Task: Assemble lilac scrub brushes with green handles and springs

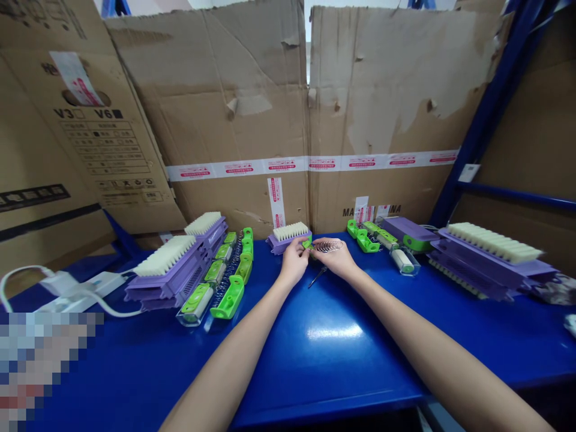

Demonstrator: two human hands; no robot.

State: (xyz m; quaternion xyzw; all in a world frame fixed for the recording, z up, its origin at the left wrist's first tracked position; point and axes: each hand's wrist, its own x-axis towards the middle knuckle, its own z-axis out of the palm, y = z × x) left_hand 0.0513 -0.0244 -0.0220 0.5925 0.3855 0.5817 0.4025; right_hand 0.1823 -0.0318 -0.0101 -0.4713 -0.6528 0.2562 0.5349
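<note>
Head view: both bare hands meet over the middle of the blue table [330, 354], where the left hand [296, 262] pinches a small green piece [307, 245] in its fingertips; the right hand [335, 258] is curled up against it, and a wire spring [328, 246] lies across its upper side — whether those fingers grip the spring or only bear it, I cannot tell. Fingertip holding probably suits so small a part, the two hands steadying it from opposite sides. Rows of purple brushes [167, 257] and green housings [228, 298] flank the arms on the left, with a clear-ended green unit [404, 262] and more brushes on the right, perhaps sorted this way to leave the middle free for handwork. The spring's long axis runs roughly left to right, its left end towards the green piece; that piece is too covered to read its own axis — while a slim dark tool [317, 277] slants down-left beneath the right hand
</note>
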